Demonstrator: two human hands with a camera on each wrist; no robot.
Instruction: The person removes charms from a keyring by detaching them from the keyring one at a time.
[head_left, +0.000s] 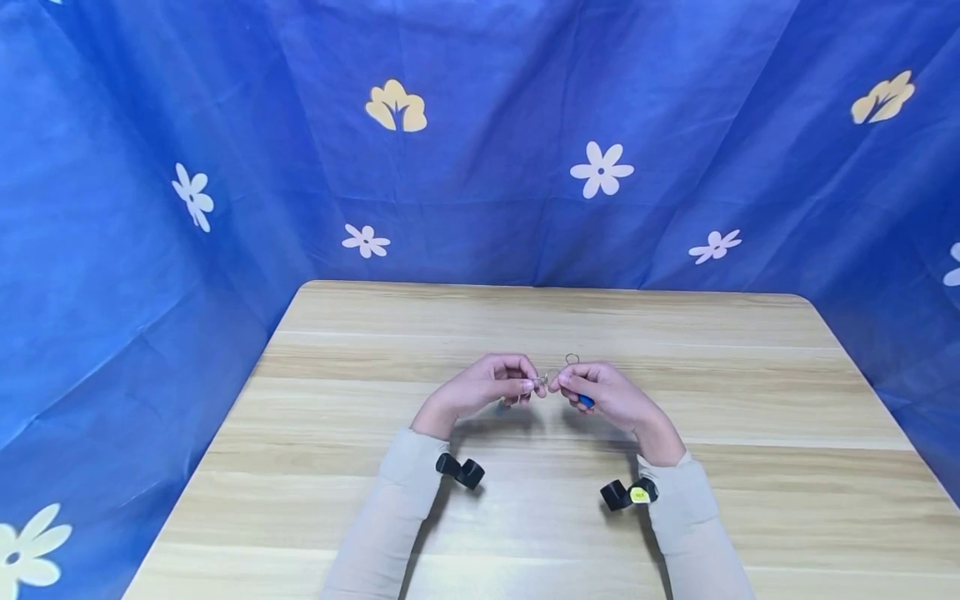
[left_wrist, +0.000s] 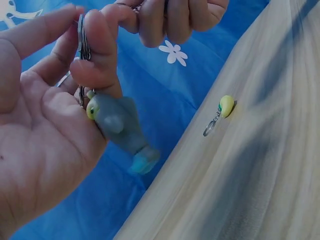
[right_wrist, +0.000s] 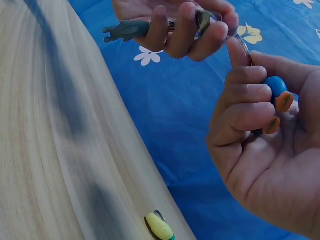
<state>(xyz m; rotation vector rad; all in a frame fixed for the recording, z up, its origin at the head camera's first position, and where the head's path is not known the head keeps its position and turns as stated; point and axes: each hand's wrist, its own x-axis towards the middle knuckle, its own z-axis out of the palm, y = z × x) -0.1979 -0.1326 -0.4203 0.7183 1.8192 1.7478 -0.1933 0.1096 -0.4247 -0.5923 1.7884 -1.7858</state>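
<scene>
Grey keychain figure [left_wrist: 120, 125], dangling from a metal split ring [left_wrist: 81, 37] pinched between thumb and forefinger of the left hand [head_left: 483, 387], up in the air above the middle of the tabletop [head_left: 675, 333]. Fingers curled round the ring, palm turned up, figure hanging against the heel of the palm with its pale blue end lowest. Right hand [head_left: 603, 392] just beside, fingertips nearly meeting the left's, clenched on a blue charm with orange bits [right_wrist: 277, 95] tucked into the palm, a thin wire loop [head_left: 572, 359] sticking up above the knuckles. Whether the two rings already touch or interlock: cannot tell, too small and partly hidden by fingers.

Likely the step in hand: joining or parting the two keychains at their rings, both pieces raised and aligned tip to tip. Next move, by this reading, calls for a fine two-handed effort: one ring held steady, its coil prised open with a nail, the other loop slid along the gap without losing the pinch.

Further out, a small yellow charm with its own ring [left_wrist: 224, 107] lying alone on the tabletop near the edge, well apart from both hands. Behind and around, blue flowered cloth [head_left: 480, 125].
</scene>
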